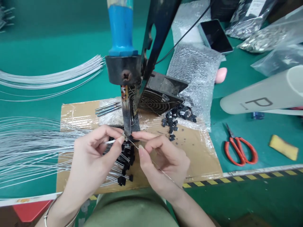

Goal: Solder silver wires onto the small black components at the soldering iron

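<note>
My left hand point(96, 157) is closed in a pinch on a light grey wire, its end right under the tip of a clamped soldering iron point(126, 118). A tiny part at the wire's end is mostly hidden by my fingertips. My right hand point(164, 159) is closed, with a thin strand of solder wire point(167, 175) running between its thumb and fingers up to the iron's tip. Below the tip lie several wires with black connectors point(127, 157) on their ends, partly covered by my left hand. The iron has a blue handle point(121, 30) and points downward.
Behind the iron stands a black fan point(161, 101). Loose black connector housings point(174, 121) lie on the cardboard point(199, 157). Wire bundles point(47, 78) spread to the left. At right are red-handled scissors point(240, 148), a yellow sponge point(284, 147), a white cylinder point(258, 93) and a phone point(215, 36).
</note>
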The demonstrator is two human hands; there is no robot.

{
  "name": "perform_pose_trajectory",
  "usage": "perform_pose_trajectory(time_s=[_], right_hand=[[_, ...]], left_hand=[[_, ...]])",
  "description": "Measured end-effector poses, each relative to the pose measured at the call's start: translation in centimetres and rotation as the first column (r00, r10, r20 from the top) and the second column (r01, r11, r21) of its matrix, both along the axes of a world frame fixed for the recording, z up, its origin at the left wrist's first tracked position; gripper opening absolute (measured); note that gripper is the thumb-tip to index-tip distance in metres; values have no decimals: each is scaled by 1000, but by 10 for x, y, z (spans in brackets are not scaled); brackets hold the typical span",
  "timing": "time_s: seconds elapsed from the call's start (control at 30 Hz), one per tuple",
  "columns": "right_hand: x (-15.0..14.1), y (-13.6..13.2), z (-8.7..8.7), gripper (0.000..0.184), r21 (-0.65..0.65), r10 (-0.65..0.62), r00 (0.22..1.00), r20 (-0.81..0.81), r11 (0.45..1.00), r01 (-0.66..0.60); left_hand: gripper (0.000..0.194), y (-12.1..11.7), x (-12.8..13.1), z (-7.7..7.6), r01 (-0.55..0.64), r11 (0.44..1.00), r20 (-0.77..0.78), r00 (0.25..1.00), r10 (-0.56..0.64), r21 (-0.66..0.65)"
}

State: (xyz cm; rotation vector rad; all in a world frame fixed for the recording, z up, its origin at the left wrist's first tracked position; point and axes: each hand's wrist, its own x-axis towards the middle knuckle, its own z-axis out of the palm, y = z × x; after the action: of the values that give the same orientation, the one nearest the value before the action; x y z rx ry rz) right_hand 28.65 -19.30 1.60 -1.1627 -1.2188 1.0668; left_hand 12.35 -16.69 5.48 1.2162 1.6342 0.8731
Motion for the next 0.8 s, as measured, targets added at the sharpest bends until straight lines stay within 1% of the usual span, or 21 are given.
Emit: perform_pose_trajectory(time_s=[0.13, 0.33, 0.47, 0.8], right_hand=[[-1, -1, 0, 20, 18, -10, 999, 30, 1000, 10], [-2, -2, 1, 20, 34, -15, 998, 53, 999, 13], [-3, -1, 2, 20, 38, -34, 997, 71, 999, 31], [-3, 0, 0, 21, 63, -28, 998, 57, 998, 25]], left_hand=[[8, -1, -1, -2, 13, 1000, 4, 1000, -13, 3], [9, -1, 1, 0, 19, 999, 27, 999, -20, 26], [10, -2, 0, -1, 24, 999, 16, 1000, -24, 30], [8, -2, 0, -2, 26, 999, 26, 999, -26, 30]])
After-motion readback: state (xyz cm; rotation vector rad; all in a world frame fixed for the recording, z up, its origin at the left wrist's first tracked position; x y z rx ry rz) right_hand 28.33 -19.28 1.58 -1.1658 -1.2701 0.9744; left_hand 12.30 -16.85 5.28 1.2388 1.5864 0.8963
